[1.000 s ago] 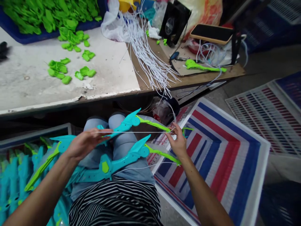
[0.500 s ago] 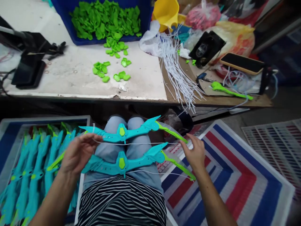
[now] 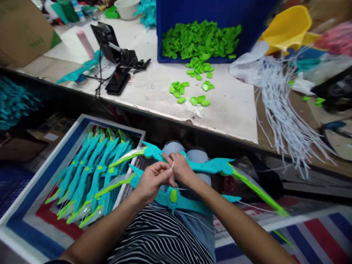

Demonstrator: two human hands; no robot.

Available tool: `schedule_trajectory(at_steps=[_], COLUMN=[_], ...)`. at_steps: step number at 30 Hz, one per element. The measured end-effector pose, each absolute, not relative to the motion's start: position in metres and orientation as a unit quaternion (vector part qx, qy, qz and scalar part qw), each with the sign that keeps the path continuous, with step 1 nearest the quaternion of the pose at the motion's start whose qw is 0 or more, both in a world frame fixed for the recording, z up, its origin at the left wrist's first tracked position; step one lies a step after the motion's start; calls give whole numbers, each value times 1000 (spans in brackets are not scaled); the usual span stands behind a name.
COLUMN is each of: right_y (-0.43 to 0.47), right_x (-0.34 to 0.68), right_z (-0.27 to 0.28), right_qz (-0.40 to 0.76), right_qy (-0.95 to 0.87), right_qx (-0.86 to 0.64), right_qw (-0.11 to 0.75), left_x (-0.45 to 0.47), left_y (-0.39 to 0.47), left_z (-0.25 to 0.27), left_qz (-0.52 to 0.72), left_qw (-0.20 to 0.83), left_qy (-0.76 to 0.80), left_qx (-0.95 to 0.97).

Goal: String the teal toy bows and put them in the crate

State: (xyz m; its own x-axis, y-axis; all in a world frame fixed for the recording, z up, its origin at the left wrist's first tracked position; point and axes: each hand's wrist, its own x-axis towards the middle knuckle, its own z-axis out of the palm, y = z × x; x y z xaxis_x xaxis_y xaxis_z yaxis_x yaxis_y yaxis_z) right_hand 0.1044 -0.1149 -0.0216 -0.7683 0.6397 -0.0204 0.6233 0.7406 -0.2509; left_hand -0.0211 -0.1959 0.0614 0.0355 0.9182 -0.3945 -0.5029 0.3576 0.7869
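Two turquoise toy bows with lime-green tips lie across my lap, the far bow (image 3: 211,165) beyond the near bow (image 3: 183,201). Over their left halves my two hands meet. My left hand (image 3: 155,179) is closed, thumb and fingertips pinching a white string (image 3: 172,167). Against it, my right hand (image 3: 180,168) has its fingers bent around the same string; some of those fingers are hidden. A length of string trails right below my hands. My right forearm covers part of both bows.
At my left, a lined crate (image 3: 78,121) holds several similar bows. The worktable (image 3: 231,113) ahead carries a blue bin (image 3: 162,60) of green pieces, a bundle of white strings (image 3: 280,102) and a phone (image 3: 118,83). Another striped-lined crate (image 3: 313,234) stands lower right.
My right hand has left the bow's right green tip and come across to my left hand at the string. The view has swung left, showing more of the left crate.
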Motion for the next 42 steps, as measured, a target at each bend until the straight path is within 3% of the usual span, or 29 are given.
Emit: schedule_trajectory(at_steps=[3, 9, 14, 25, 42], right_y=[-99, -63, -56, -57, -60], right_x=[127, 160, 157, 155, 153], right_z=[-24, -19, -17, -6, -8], right_qz=[173, 398, 452, 458, 426], right_qy=[-924, -846, -810, -796, -818], right_qx=[-334, -331, -351, -393, -384], right_qw=[75, 129, 129, 46, 53], left_x=[-32, -80, -120, -128, -122], left_y=[-197, -188, -171, -152, -151], left_z=[60, 48, 49, 43, 49], left_qz=[566, 655, 646, 633, 661], left_qw=[625, 409, 291, 245, 251], left_qy=[486, 604, 661, 677, 648], left_qx=[228, 195, 247, 285, 284])
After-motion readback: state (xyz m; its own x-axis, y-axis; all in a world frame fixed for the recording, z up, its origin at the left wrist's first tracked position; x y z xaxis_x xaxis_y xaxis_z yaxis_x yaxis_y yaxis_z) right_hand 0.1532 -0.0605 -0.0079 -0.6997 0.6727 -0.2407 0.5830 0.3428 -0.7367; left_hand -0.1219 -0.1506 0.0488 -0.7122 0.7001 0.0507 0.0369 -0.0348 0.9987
